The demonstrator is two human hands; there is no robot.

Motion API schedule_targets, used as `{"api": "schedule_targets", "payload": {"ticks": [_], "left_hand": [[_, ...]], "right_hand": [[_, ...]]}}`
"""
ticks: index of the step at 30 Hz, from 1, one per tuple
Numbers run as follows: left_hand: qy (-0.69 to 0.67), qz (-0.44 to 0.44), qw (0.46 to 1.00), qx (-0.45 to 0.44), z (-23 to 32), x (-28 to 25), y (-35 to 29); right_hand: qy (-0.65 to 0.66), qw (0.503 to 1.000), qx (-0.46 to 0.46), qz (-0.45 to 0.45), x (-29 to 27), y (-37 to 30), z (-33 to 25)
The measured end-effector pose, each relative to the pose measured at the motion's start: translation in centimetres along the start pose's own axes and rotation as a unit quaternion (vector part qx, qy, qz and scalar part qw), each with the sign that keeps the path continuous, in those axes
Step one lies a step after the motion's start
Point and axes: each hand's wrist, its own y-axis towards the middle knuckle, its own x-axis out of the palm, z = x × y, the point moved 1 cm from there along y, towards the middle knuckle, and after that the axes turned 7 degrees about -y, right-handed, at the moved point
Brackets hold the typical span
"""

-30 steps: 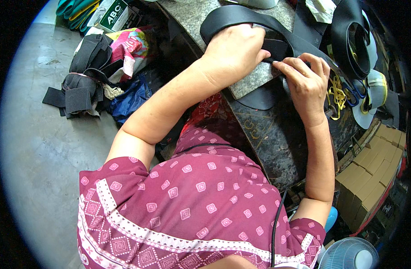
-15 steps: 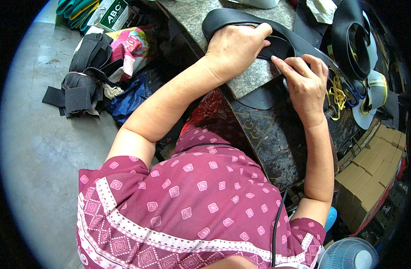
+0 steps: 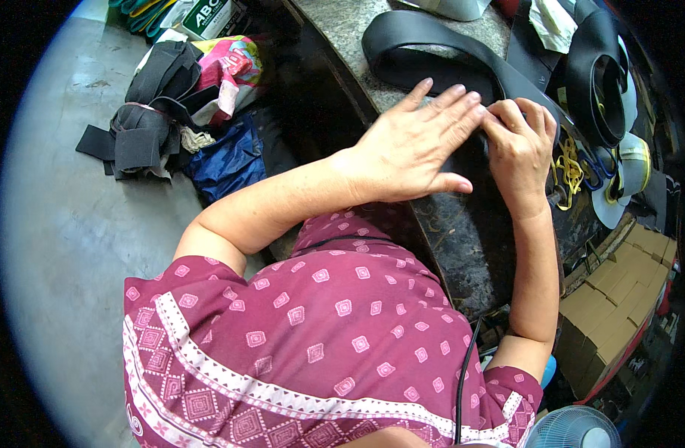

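A wide black strip (image 3: 421,26), smooth like leather or rubber, stands on edge in a loop on a grey speckled stone slab (image 3: 329,16). My left hand (image 3: 417,145) is open and flat, fingers stretched over the near side of the loop and thumb apart. Its fingertips come close to my right hand (image 3: 520,145), which is closed at the strip's near right part, with thumb and forefinger pinched together. What exactly lies between those fingers is mostly hidden.
Another coiled black strip (image 3: 602,82) stands at the right, near yellow cord (image 3: 570,166) and blue-handled scissors (image 3: 598,172). Cardboard boxes (image 3: 608,299) and a fan (image 3: 574,429) are lower right. Bundled dark strips (image 3: 144,134) and a blue plastic bag (image 3: 230,160) lie on the left floor.
My left hand has let go of the loop, drawn nearer and opened flat beside my right hand. The right fingers have curled in. The whole view has shifted slightly.
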Motion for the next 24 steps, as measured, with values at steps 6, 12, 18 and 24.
{"api": "schedule_targets", "payload": {"ticks": [6,12,18,24], "left_hand": [[0.095,0.017,0.995,-0.023,-2.3,-1.5,-0.6],[0.083,0.020,0.996,-0.038,-2.5,-2.0,-0.4],[0.094,0.033,0.994,-0.050,-2.2,-1.6,-0.3],[-0.018,0.059,0.996,-0.062,-2.8,-1.4,-0.6]], "right_hand": [[-0.003,1.000,0.001,-0.005,-0.3,-0.1,-0.1],[-0.006,1.000,-0.014,-0.010,-0.3,0.4,-0.3],[-0.050,0.998,0.010,-0.029,-0.9,1.2,-2.0],[0.110,0.993,-0.036,-0.018,-0.7,0.8,-3.7]]}}
